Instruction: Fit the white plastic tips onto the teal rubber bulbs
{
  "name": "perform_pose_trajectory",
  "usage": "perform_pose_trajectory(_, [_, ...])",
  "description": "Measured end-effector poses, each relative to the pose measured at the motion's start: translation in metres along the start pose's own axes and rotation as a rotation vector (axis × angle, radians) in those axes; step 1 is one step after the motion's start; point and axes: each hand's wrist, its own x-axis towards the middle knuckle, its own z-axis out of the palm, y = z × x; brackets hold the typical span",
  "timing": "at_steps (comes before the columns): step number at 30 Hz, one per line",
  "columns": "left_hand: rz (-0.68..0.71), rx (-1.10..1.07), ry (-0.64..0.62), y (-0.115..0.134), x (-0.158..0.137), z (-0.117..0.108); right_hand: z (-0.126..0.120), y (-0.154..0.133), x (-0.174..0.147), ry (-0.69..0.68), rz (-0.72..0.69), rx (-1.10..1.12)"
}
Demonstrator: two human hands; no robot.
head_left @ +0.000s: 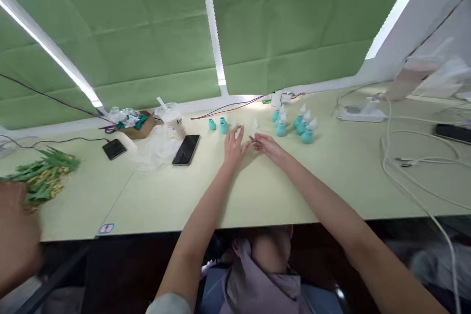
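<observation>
My left hand (233,148) lies low over the table with its fingers stretched out and apart, its thumb pointing toward the other hand. Close beside it, my right hand (265,145) is closed in a pinch; what sits between those fingertips is too small to make out. Just beyond the hands stands a small white cone-shaped piece (256,123). Two teal bottles without tops, a shorter one (212,124) and a taller one (223,126), stand behind my left hand. To the right, several round teal bottles with white pointed tips (307,133) stand in a group.
A phone (186,150) lies left of my hands, near a plastic bag (156,149) and a drink cup (174,121). Behind them is a cardboard box (142,126). White cables (388,157) and a power strip (362,113) occupy the right. Another person's blurred hand (16,225) is beside green-stemmed plants (46,176).
</observation>
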Motion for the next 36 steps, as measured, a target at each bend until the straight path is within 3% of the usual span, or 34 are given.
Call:
perform_pose_trajectory(4, [-0.435, 0.027, 0.164, -0.023, 0.004, -0.006, -0.012, -0.01, 0.005, 0.077, -0.094, -0.049])
perform_pose_trajectory(7, [-0.708, 0.026, 0.143, -0.04, 0.01, -0.009, -0.013, -0.013, 0.004, 0.093, -0.157, -0.15])
perform_pose_trajectory(10, [-0.799, 0.064, 0.08, -0.049, 0.018, -0.012, -0.011, -0.014, 0.0, 0.076, -0.172, -0.242])
perform_pose_trajectory(13, [-0.732, 0.147, 0.039, -0.048, 0.022, -0.014, -0.008, -0.015, -0.004, 0.075, -0.183, -0.293])
perform_pose_trajectory(18, [-0.531, 0.229, -0.159, -0.042, 0.018, -0.013, -0.004, -0.017, -0.006, 0.017, -0.144, -0.306])
perform_pose_trajectory(22, [-0.473, 0.241, -0.24, -0.045, 0.014, -0.004, -0.003, -0.015, -0.004, -0.005, -0.161, -0.36])
perform_pose_trajectory(25, [-0.429, 0.095, -0.253, -0.044, 0.012, 0.002, -0.003, -0.013, -0.003, -0.015, -0.199, -0.414])
perform_pose_trajectory(30, [-0.325, -0.391, -0.307, -0.025, 0.009, 0.003, -0.008, -0.006, 0.005, 0.031, -0.257, -0.457])
perform_pose_trajectory(36, [-0.313, -0.522, -0.252, -0.01, 0.008, 0.006, -0.009, -0.007, 0.006, 0.002, -0.339, -0.419])
